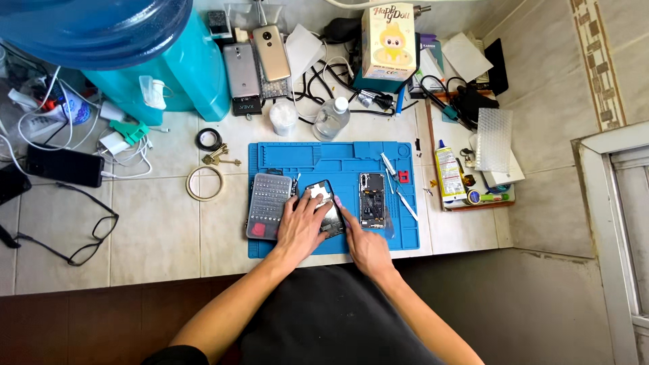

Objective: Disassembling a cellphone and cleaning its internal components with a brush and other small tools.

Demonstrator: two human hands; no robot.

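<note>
Left hand (301,226) flat on the blue mat (324,157), fingers spread apart and pressed down on a dark phone (326,206), fingertips over its upper end. Nothing clamped, only pinned under the palm side. Right hand (365,245) just beside the left, fingers together, fingertips touching the phone's right edge; whether anything is pinched there cannot be told.

Phone lying between the two hands, slightly tilted, on the mat's lower middle.

Touching the left hand's outer side: a grey bit case (268,205) with a red patch at its near corner. Just past the right hand's fingertips: an opened phone (372,200) with its insides showing. Further right of that: tweezers (389,166), a small red piece (403,177), a slim white tool (407,205).

Well beyond the left hand, off the mat: tape rings (205,183), keys (218,158), glasses (74,236), a black phone (65,165) on a white cable. Far ahead of both hands: two phones (242,71) leaning by a blue water jug (94,27), a clear bottle (330,119), a yellow box (388,42). Right of the mat: a glue tube (448,172).
</note>
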